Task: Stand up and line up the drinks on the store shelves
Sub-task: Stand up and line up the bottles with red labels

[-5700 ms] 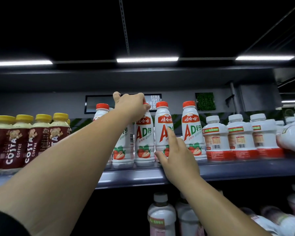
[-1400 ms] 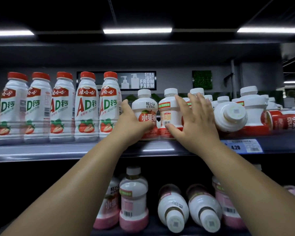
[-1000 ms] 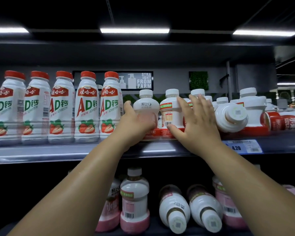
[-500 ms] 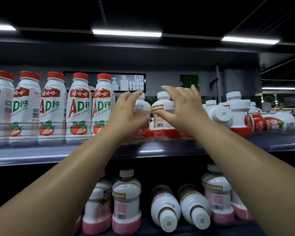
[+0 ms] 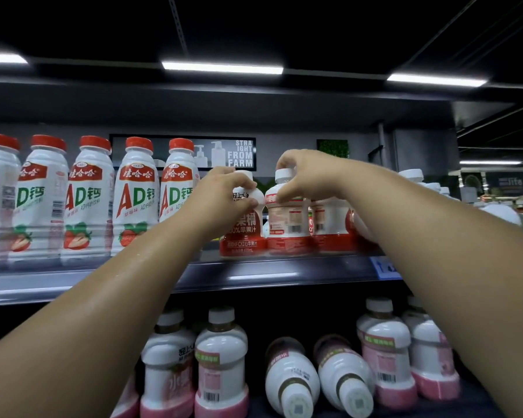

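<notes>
On the upper shelf (image 5: 254, 274) two squat white bottles with red bases stand side by side. My left hand (image 5: 224, 196) grips the neck and shoulder of the left bottle (image 5: 244, 229), its label of Chinese print facing me. My right hand (image 5: 305, 173) pinches the white cap and shoulder of the right bottle (image 5: 287, 223), whose barcode side faces out. More bottles of this kind (image 5: 329, 224) stand further right, partly hidden by my right arm.
Tall red-capped AD bottles (image 5: 136, 197) stand in a row to the left. Fallen white bottles (image 5: 507, 214) lie at the shelf's far right. On the lower shelf pink-based bottles (image 5: 221, 366) stand, and two (image 5: 293, 381) lie on their sides, caps outward.
Both hands rose from the bottles' bodies to their necks and caps. The view has drifted right, so the AD row sits further left.
</notes>
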`<state>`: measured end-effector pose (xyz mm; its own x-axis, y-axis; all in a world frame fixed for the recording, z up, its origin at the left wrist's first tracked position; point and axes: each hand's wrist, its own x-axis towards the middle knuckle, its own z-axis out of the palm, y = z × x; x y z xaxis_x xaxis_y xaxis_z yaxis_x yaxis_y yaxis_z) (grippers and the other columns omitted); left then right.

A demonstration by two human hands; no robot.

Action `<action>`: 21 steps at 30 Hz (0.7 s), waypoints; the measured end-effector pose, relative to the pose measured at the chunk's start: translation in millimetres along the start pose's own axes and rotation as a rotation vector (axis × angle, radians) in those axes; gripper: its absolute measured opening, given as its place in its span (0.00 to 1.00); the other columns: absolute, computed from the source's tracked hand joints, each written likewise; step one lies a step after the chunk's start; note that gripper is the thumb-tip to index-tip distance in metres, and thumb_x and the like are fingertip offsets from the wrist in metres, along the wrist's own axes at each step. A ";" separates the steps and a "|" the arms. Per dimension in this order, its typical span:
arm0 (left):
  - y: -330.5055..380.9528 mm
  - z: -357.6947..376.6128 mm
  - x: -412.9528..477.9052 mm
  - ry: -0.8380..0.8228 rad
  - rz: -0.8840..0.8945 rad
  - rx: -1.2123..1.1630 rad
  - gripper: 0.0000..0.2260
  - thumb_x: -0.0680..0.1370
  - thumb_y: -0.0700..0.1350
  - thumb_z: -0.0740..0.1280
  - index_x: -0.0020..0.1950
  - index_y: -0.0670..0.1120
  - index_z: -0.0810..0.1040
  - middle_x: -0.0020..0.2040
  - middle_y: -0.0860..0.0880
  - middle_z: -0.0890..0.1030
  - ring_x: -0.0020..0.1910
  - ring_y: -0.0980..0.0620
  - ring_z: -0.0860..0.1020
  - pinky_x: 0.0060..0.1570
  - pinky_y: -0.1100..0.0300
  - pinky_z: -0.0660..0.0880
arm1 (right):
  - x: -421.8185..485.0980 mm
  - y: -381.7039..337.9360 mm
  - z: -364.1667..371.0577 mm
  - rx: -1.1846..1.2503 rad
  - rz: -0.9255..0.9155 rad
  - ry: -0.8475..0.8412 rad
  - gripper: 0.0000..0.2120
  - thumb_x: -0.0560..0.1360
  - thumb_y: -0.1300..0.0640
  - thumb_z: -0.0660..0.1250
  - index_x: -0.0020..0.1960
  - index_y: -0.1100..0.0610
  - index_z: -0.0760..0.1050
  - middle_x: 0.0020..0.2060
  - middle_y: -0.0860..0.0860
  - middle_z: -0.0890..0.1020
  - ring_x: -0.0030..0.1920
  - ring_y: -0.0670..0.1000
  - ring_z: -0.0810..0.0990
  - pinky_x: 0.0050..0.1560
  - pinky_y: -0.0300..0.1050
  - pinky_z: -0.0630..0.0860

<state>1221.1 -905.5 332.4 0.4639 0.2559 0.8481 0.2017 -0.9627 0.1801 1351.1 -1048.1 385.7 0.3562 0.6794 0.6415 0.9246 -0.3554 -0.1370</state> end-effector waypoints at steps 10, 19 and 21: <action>2.9 -1.4 -3.6 0.006 -0.014 0.006 0.14 0.78 0.52 0.69 0.63 0.56 0.78 0.74 0.50 0.67 0.71 0.48 0.67 0.66 0.51 0.68 | -2.3 6.4 3.3 -0.004 -0.011 -0.074 0.29 0.66 0.45 0.76 0.63 0.40 0.68 0.54 0.47 0.78 0.56 0.54 0.78 0.65 0.59 0.73; 1.1 -4.3 -6.9 -0.028 -0.001 -0.019 0.16 0.78 0.51 0.69 0.66 0.55 0.76 0.75 0.51 0.66 0.72 0.49 0.66 0.66 0.53 0.66 | -9.5 4.8 1.2 0.005 -0.045 -0.063 0.29 0.70 0.50 0.75 0.68 0.42 0.68 0.57 0.46 0.77 0.58 0.52 0.76 0.74 0.63 0.59; -0.2 -6.4 -8.5 -0.056 0.008 -0.015 0.18 0.78 0.51 0.70 0.67 0.56 0.76 0.76 0.52 0.65 0.73 0.49 0.64 0.67 0.54 0.66 | -10.4 8.3 -0.9 -0.035 -0.046 -0.048 0.29 0.69 0.45 0.75 0.67 0.39 0.68 0.59 0.46 0.75 0.64 0.55 0.73 0.76 0.67 0.50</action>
<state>1211.6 -908.0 328.4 0.5131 0.2521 0.8204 0.1851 -0.9659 0.1811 1355.0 -1058.7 378.6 0.3206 0.7252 0.6093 0.9350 -0.3452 -0.0812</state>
